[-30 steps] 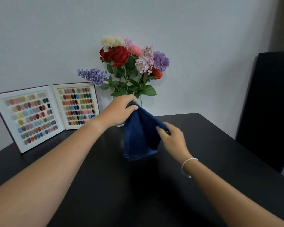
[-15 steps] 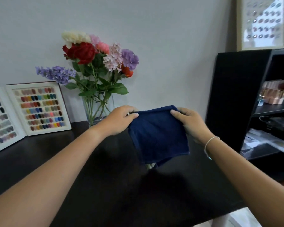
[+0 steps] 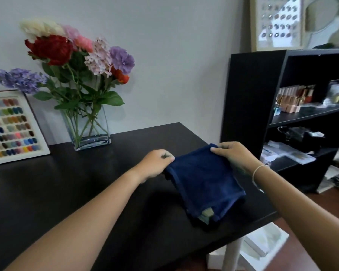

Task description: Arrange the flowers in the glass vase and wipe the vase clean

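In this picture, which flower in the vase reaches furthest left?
The lavender-coloured spray: it leans out sideways over the colour chart, while the other blooms stand above the vase.

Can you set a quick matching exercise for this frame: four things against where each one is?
Things:
1. blue cloth
2. glass vase
3. nail colour chart
4. black shelf unit

Places:
A. propped at the wall, far left
B. standing right of the table
C. held at its top corners by left hand and right hand
D. back of the table, holding flowers

Pairs: 1-C, 2-D, 3-A, 4-B
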Tool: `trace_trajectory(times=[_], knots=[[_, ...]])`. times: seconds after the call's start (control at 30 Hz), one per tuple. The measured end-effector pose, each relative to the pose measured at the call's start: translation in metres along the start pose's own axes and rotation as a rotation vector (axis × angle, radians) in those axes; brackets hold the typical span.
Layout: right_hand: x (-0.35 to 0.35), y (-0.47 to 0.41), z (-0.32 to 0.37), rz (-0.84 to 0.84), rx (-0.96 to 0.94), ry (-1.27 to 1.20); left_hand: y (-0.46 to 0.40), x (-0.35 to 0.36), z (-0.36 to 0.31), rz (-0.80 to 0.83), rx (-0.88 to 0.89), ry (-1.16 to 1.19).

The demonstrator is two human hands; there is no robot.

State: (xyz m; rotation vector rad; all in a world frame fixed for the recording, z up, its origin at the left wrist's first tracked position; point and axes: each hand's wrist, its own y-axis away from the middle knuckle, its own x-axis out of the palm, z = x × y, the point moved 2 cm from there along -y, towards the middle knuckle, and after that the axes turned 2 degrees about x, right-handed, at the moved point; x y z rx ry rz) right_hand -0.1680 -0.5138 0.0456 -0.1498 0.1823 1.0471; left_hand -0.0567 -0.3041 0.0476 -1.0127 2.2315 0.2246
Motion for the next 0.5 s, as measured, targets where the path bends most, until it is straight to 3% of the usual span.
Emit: trace_trajectory(times=[0.13,0.5], knots=[[0.001,-0.013,-0.032,-0.089,0.033,0.180,-0.005,0.021,0.022,0.027,-0.107,0.043],[-0.002,-0.030,-0.037,-0.181,-0.050,0.336,-0.017,0.027,0.030,-0.138,-0.040,0.026]])
